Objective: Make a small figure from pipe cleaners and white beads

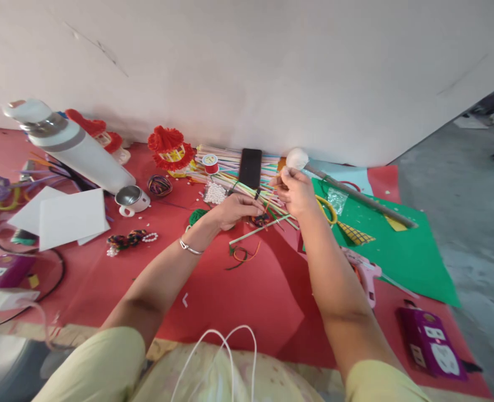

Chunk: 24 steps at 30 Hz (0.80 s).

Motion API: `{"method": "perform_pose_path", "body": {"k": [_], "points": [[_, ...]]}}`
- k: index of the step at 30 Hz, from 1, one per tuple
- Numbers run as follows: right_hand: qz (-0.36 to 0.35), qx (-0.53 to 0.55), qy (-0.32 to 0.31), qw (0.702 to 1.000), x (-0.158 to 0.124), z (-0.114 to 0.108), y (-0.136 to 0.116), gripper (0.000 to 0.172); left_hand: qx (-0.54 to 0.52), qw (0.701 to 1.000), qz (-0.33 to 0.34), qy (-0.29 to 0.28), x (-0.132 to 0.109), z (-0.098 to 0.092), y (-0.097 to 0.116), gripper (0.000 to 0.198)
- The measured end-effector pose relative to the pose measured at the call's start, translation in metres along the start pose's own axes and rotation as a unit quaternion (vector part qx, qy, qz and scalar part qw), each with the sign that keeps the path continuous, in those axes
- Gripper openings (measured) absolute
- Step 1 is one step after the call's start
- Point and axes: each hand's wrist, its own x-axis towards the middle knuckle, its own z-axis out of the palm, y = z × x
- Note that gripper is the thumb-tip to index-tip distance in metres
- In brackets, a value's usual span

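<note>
The pile of pastel plastic straws (pixel 222 159), laid nine-to-three o'clock, is met at twelve o'clock by the nearer, curled-closed left hand (pixel 238 209); the right hand (pixel 295 192) is pinched on something unclear.

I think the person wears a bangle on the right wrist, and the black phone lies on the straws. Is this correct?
Not quite. The bangle is on the left wrist, not the right, as the head view shows. The rest is correct: the black phone lies on the straws.
</note>
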Motion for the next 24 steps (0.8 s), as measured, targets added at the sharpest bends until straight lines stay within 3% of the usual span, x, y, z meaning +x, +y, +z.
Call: {"method": "perform_pose_path", "body": {"k": [5,11,15,19,22,24], "points": [[0.07,0.095,-0.065,0.991,-0.005,-0.001,-0.01,0.056,-0.028,0.998,-0.033,-0.039,0.0,0.003,-0.004,0.023],[0.019,0.206,0.099,0.973,0.016,-0.034,-0.015,0.036,0.005,0.992,-0.089,-0.09,-0.002,0.015,-0.008,0.027],[0.007,0.207,0.079,0.975,0.02,-0.036,-0.012,0.014,-0.051,0.994,-0.087,-0.049,-0.001,0.016,-0.005,0.035],[0.011,0.203,0.064,0.977,0.018,-0.028,-0.005,0.02,-0.072,0.994,-0.06,-0.047,0.0,0.016,-0.004,0.038],[0.026,0.224,0.091,0.97,0.02,-0.03,-0.003,0.026,-0.095,0.99,-0.09,-0.062,0.0,0.018,-0.003,0.033],[0.046,0.249,0.12,0.96,0.021,-0.032,-0.005,0.023,-0.129,0.982,-0.119,-0.071,-0.001,0.02,-0.002,0.042]]}}
